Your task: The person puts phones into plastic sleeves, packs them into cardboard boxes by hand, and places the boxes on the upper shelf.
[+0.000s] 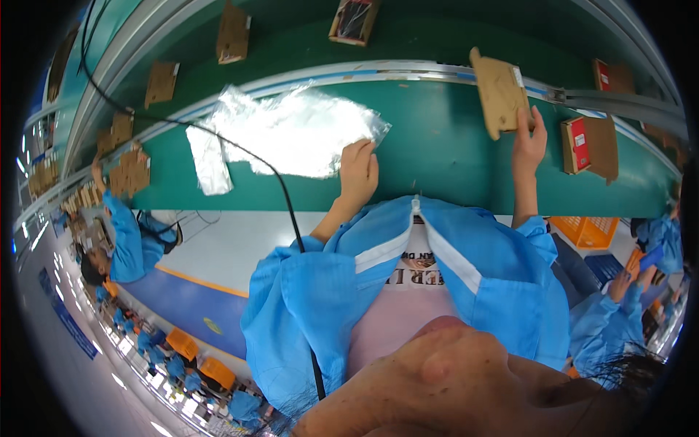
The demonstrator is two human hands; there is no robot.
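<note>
My left hand [357,173] is over the green bench, its fingers curled at the right edge of a spread of clear, shiny plastic bags [291,138]. The fingertips meet the film, and part of the grip is hidden. On the right, my right hand [529,149] grips the near edge of a flat brown cardboard box [501,95] with a small white label. That box is tilted up by the metal rail at the bench's far side.
Right of my right hand stands an open cardboard box [601,149] with a red item [578,146]. Beyond the rail [408,71], a green belt [291,44] carries several boxes. A black cable [280,182] hangs across the view. A co-worker [135,244] handles cardboard at left; an orange crate [586,229] is at right.
</note>
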